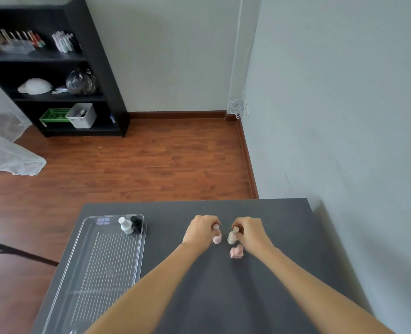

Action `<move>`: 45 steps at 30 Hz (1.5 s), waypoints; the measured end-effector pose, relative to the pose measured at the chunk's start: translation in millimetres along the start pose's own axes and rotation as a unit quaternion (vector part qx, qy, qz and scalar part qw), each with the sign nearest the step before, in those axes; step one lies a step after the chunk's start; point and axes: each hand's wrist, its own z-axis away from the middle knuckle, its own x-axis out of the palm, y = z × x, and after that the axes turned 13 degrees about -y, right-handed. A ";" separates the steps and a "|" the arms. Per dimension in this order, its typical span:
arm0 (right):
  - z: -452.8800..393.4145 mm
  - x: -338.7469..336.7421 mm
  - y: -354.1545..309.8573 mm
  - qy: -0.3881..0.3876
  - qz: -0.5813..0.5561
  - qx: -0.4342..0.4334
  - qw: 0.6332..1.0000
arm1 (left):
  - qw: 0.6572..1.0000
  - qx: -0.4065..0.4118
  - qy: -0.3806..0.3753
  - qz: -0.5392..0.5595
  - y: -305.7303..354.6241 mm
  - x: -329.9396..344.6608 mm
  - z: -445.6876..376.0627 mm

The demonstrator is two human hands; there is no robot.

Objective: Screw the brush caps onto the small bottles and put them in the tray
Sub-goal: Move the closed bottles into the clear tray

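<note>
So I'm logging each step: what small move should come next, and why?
Probably carry one capped bottle to the tray: left hand grips the pink bottle, right hand the beige bottle, both on the table.

Left hand [201, 228]: reaching forward on a bare, extended forearm, knuckles up, fingers curling closed in a pinch. Right hand [250, 229]: reaching forward alongside, near the left, palm down, fingers likewise pinching closed.

Five small bottles [216, 238], one tray [84, 256], two hands [201, 229].
</note>
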 end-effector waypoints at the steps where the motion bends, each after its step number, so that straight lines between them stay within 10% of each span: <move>1: 0.7 -0.4 0.1 -0.002 -0.004 -0.002 1.000 | 1.000 -0.003 0.007 0.007 -1.7 -1.0 1.4; 25: -18.5 53.3 -210.8 -0.037 0.076 -0.254 0.964 | 0.973 -0.052 0.224 0.030 -116.9 -155.8 128.1; 45: -79.3 146.2 -275.6 -0.071 0.137 -0.202 0.967 | 0.980 -0.102 0.168 0.039 -218.2 -181.3 104.5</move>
